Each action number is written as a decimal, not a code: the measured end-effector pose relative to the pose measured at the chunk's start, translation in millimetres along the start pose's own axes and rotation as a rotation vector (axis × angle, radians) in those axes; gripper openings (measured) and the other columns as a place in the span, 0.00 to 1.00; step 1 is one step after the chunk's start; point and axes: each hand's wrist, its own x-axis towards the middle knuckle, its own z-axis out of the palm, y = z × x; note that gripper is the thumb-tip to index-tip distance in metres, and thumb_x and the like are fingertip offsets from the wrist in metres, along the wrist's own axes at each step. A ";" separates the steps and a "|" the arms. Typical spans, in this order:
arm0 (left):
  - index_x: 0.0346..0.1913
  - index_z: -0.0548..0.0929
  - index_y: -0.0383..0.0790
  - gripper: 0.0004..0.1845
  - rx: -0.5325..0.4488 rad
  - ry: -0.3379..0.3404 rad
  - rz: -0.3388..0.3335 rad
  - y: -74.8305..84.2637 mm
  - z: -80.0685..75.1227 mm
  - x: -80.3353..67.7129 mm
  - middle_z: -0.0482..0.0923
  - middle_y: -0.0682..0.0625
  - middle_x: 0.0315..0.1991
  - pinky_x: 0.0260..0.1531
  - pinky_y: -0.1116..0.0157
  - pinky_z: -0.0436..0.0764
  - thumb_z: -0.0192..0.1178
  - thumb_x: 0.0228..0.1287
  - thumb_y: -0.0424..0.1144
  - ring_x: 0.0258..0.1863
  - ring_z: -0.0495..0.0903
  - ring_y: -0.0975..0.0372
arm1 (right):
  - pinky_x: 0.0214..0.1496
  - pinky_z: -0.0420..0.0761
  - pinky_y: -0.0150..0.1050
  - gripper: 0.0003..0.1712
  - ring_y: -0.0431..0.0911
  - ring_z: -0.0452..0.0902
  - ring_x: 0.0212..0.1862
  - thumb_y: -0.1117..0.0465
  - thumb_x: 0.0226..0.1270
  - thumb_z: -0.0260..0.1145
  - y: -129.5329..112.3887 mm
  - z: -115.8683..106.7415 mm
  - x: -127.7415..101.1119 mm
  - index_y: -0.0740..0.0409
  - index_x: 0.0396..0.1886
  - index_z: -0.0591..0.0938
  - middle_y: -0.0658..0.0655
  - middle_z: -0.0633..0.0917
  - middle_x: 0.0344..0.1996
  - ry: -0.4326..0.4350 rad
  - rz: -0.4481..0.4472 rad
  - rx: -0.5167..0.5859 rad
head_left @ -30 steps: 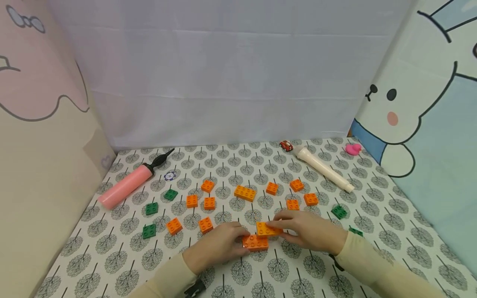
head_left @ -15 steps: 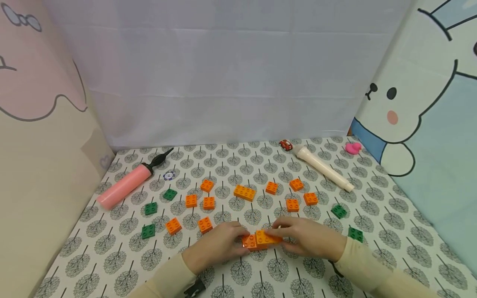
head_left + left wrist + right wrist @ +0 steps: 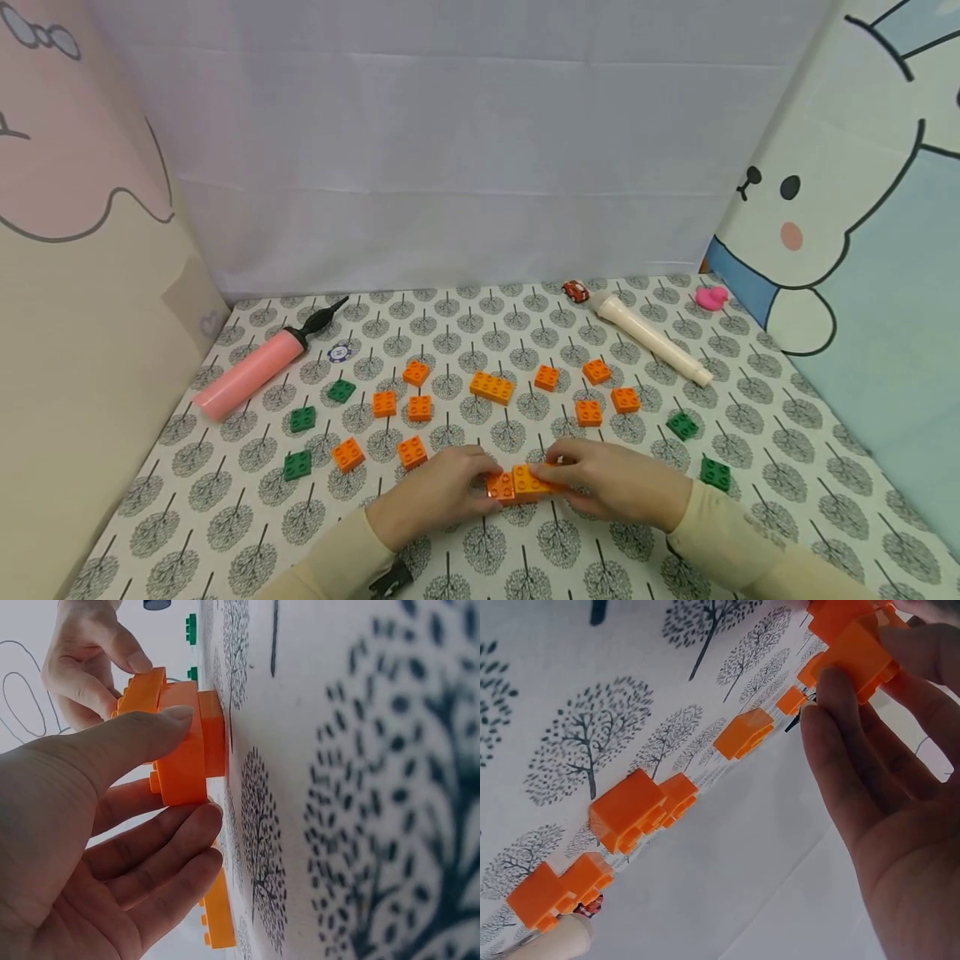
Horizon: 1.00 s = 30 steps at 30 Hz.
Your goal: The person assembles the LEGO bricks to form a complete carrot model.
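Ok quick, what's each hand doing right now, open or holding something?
Left hand: grips the lower orange brick, which rests on the tablecloth.
Right hand: pinches the upper orange brick, set on the lower one.

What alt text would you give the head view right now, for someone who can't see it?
Near the front of a tree-patterned tablecloth, the left hand and right hand hold two joined orange bricks. Loose orange and green bricks lie beyond, with a pink pump at back left and a white tube at back right.

Tree-print tablecloth (image 3: 225,517) under scattered orange bricks (image 3: 492,387), green bricks (image 3: 303,418), pink pump (image 3: 251,375).
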 end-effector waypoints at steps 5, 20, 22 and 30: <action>0.51 0.86 0.46 0.19 -0.007 0.005 0.011 0.0 -1.7 -0.8 0.83 0.58 0.45 0.47 0.70 0.81 0.73 0.57 0.48 0.42 0.79 0.70 | 0.47 0.83 0.32 0.30 0.39 0.79 0.44 0.61 0.61 0.72 -1.6 -2.3 2.3 0.49 0.65 0.79 0.50 0.80 0.49 0.006 -0.015 -0.028; 0.54 0.85 0.46 0.23 -0.014 -0.042 0.022 -1.5 -13.7 3.2 0.83 0.58 0.46 0.49 0.68 0.81 0.69 0.60 0.55 0.44 0.79 0.69 | 0.45 0.82 0.31 0.30 0.37 0.78 0.43 0.60 0.60 0.74 7.7 10.5 -6.0 0.46 0.63 0.81 0.47 0.81 0.46 0.160 -0.062 0.021; 0.56 0.85 0.44 0.25 0.003 -0.033 0.026 -3.8 -22.2 7.4 0.83 0.55 0.49 0.52 0.65 0.81 0.66 0.63 0.56 0.48 0.80 0.66 | 0.45 0.82 0.30 0.30 0.36 0.78 0.43 0.60 0.60 0.74 8.0 10.8 -6.4 0.46 0.63 0.81 0.47 0.80 0.46 0.160 -0.059 0.025; 0.60 0.81 0.41 0.23 0.108 0.047 -0.054 -22.6 -56.5 51.4 0.77 0.45 0.63 0.65 0.53 0.73 0.66 0.67 0.47 0.64 0.74 0.52 | 0.45 0.81 0.28 0.31 0.36 0.77 0.42 0.61 0.59 0.74 10.3 12.1 -5.6 0.46 0.64 0.80 0.48 0.79 0.46 0.173 -0.086 -0.004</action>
